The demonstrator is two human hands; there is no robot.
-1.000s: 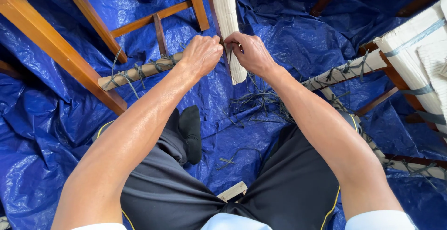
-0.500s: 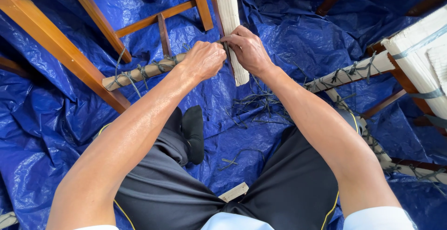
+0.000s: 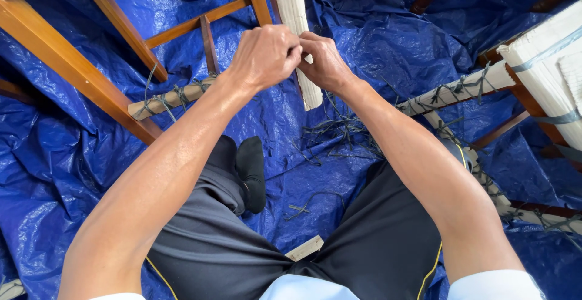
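Here, the left hand (image 3: 265, 54) and right hand (image 3: 324, 62) are both clenching around the pale woven strip (image 3: 297, 21), which is hanging from the wooden chair frame (image 3: 73, 72) above the blue tarp (image 3: 376, 39).

- Two hands are seen, the left hand (image 3: 264, 54) and the right hand (image 3: 324, 62), fists pressed together.
- One pale woven strip (image 3: 297, 21) is counted under them.
- Two cord-wrapped rails are spotted: a left rail (image 3: 170, 98) and a right rail (image 3: 451, 91).
- One blue tarp (image 3: 73, 178) is spread below.
- One black sock (image 3: 251, 169) is noted.
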